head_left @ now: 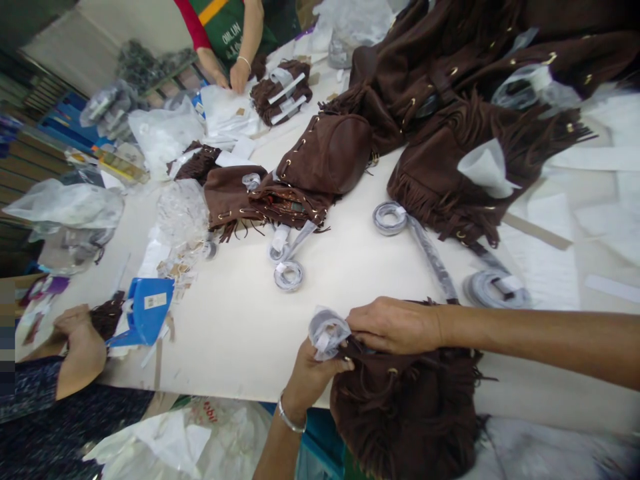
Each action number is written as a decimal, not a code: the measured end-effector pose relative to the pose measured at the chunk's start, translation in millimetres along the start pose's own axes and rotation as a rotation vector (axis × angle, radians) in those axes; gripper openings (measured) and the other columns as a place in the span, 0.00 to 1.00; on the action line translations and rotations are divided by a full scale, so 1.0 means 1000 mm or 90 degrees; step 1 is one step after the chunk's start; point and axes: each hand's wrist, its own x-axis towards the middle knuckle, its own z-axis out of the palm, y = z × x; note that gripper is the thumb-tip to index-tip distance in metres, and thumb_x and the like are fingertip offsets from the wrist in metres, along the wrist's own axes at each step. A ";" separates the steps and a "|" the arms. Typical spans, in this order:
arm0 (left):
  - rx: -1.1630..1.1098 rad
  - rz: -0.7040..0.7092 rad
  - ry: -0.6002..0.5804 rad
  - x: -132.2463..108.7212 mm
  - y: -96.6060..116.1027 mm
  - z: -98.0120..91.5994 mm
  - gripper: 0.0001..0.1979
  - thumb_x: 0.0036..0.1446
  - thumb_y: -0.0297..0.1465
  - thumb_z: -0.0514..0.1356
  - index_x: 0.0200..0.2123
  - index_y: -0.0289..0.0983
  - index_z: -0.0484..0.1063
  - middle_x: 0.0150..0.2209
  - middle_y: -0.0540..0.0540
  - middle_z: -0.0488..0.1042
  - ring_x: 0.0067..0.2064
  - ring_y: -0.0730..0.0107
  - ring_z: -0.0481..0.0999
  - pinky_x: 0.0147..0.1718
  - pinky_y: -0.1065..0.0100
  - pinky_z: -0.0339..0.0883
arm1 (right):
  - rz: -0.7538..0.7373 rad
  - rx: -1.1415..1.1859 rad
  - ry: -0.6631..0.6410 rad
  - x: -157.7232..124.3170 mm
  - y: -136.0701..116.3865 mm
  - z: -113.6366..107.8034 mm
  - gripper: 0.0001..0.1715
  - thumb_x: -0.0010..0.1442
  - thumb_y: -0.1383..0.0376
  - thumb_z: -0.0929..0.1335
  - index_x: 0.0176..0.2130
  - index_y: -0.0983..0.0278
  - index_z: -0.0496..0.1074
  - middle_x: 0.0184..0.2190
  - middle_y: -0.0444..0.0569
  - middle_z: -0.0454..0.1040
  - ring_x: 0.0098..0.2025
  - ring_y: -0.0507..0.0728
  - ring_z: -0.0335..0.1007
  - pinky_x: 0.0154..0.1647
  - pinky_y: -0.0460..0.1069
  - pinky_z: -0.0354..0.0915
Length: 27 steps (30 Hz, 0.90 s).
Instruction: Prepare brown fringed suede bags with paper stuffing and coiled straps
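A dark brown fringed drawstring bag [410, 413] lies at the table's near edge in front of me, partly hanging over it. My left hand [320, 367], with a bangle at the wrist, is closed around a strap coil [329, 333] wrapped in clear plastic, its thumb against the bag's rim. From the right, my right hand [395, 325] reaches across the top of the bag, fingers closed on the rim beside the coil. Its fingertips are partly hidden. Behind it, a wrapped strap runs from the bag up to another coil [390, 218].
More brown bags [325, 153] are heaped along the far and right side of the white table [225, 327]. Coiled straps [289, 275] lie mid-table. A blue tape dispenser [150, 303] stands at left near a co-worker's arm [83, 343]. Another co-worker's hands [230, 77] work at the far side.
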 end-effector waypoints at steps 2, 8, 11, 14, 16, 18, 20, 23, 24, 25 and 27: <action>-0.041 -0.010 0.006 0.003 -0.002 0.001 0.14 0.41 0.25 0.71 0.32 0.36 0.73 0.31 0.52 0.73 0.35 0.71 0.71 0.37 0.70 0.66 | -0.007 0.016 0.003 0.000 0.001 -0.001 0.07 0.65 0.68 0.61 0.44 0.64 0.65 0.37 0.48 0.72 0.34 0.52 0.68 0.35 0.45 0.61; -0.103 -0.009 0.024 0.004 -0.019 0.002 0.19 0.37 0.24 0.73 0.36 0.37 0.74 0.39 0.50 0.74 0.40 0.68 0.71 0.44 0.67 0.66 | -0.122 -0.063 -0.089 0.002 0.000 -0.010 0.13 0.65 0.68 0.61 0.50 0.63 0.64 0.42 0.49 0.72 0.35 0.53 0.68 0.31 0.46 0.59; -0.115 -0.015 0.015 0.003 -0.021 0.002 0.21 0.38 0.24 0.73 0.38 0.38 0.74 0.38 0.50 0.73 0.38 0.69 0.70 0.42 0.66 0.66 | -0.150 -0.074 -0.084 0.004 0.002 -0.012 0.14 0.64 0.67 0.61 0.50 0.63 0.65 0.40 0.51 0.73 0.32 0.53 0.68 0.31 0.46 0.59; -0.097 -0.009 0.008 0.002 -0.011 0.003 0.19 0.40 0.25 0.72 0.38 0.37 0.72 0.33 0.51 0.72 0.35 0.70 0.70 0.39 0.68 0.66 | -0.050 0.040 -0.011 0.009 0.002 -0.007 0.12 0.59 0.70 0.62 0.44 0.63 0.68 0.35 0.48 0.75 0.31 0.52 0.69 0.32 0.46 0.60; -0.079 0.003 -0.004 0.002 -0.001 0.003 0.23 0.41 0.24 0.71 0.42 0.38 0.70 0.31 0.52 0.70 0.34 0.71 0.69 0.37 0.68 0.65 | 0.101 0.187 0.028 0.014 0.005 0.000 0.08 0.57 0.71 0.62 0.38 0.64 0.68 0.27 0.44 0.73 0.27 0.51 0.68 0.29 0.44 0.61; -0.071 0.012 -0.018 0.002 0.004 0.003 0.29 0.42 0.23 0.71 0.48 0.40 0.67 0.32 0.52 0.70 0.34 0.71 0.69 0.37 0.68 0.65 | 0.270 0.366 0.029 0.020 0.009 0.008 0.06 0.55 0.70 0.61 0.34 0.64 0.66 0.21 0.40 0.69 0.20 0.49 0.66 0.24 0.43 0.61; -0.070 0.016 -0.033 0.003 0.004 0.001 0.30 0.43 0.24 0.70 0.50 0.41 0.65 0.33 0.52 0.69 0.34 0.72 0.69 0.36 0.69 0.65 | 0.397 0.514 -0.012 0.022 0.016 0.011 0.06 0.53 0.70 0.62 0.34 0.63 0.65 0.19 0.38 0.69 0.16 0.48 0.63 0.21 0.43 0.60; -0.077 0.022 -0.033 0.004 -0.004 -0.005 0.29 0.44 0.26 0.71 0.50 0.40 0.66 0.33 0.52 0.68 0.33 0.72 0.68 0.36 0.69 0.64 | 0.406 0.538 -0.029 0.014 0.024 0.003 0.06 0.54 0.67 0.65 0.35 0.64 0.66 0.21 0.40 0.72 0.18 0.50 0.67 0.22 0.43 0.61; -0.074 0.026 -0.028 0.004 -0.006 -0.007 0.29 0.43 0.27 0.71 0.49 0.39 0.67 0.33 0.51 0.68 0.34 0.72 0.68 0.35 0.69 0.64 | 0.378 0.478 -0.002 0.009 0.025 -0.002 0.06 0.55 0.66 0.65 0.36 0.64 0.67 0.23 0.41 0.73 0.21 0.50 0.69 0.24 0.43 0.62; -0.068 0.029 -0.023 0.004 -0.008 -0.009 0.28 0.42 0.28 0.72 0.48 0.39 0.68 0.34 0.50 0.68 0.34 0.71 0.68 0.35 0.69 0.64 | 0.344 0.391 0.031 0.003 0.026 -0.007 0.06 0.56 0.65 0.65 0.37 0.64 0.68 0.25 0.43 0.74 0.24 0.51 0.70 0.26 0.43 0.62; -0.048 0.028 -0.017 0.004 -0.009 -0.012 0.27 0.41 0.31 0.72 0.46 0.37 0.70 0.35 0.49 0.69 0.34 0.70 0.68 0.34 0.69 0.63 | 0.274 0.192 0.062 -0.006 0.024 -0.015 0.07 0.57 0.67 0.65 0.38 0.64 0.71 0.29 0.46 0.76 0.30 0.53 0.72 0.32 0.45 0.62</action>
